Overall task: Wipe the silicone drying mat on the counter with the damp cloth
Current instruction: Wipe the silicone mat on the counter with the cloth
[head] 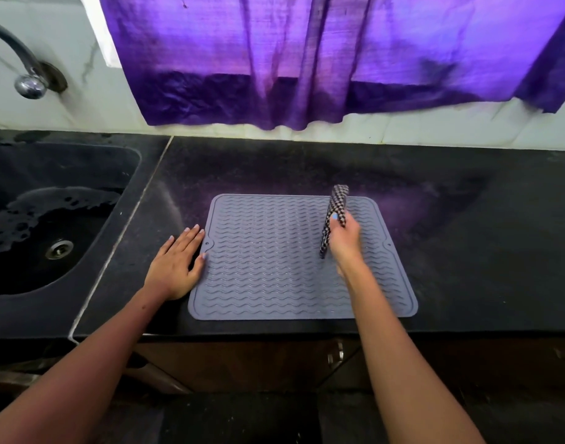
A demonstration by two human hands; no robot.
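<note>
A grey silicone drying mat [268, 261] with wavy ridges lies flat on the black counter [467, 251], near its front edge. My right hand [343, 238] is above the mat's right half and grips a dark checked cloth [337, 200], bunched into a long roll that sticks up past the mat's far edge and hangs below my fist. My left hand [178, 264] lies flat with straight fingers on the counter at the mat's left edge, its thumb touching the rim.
A black sink [28, 225] with a metal drain and wet patches is set into the counter at the left, under a curved tap [28, 78]. A purple curtain [306, 59] hangs over the tiled back wall. Cabinet doors show below the counter's front edge.
</note>
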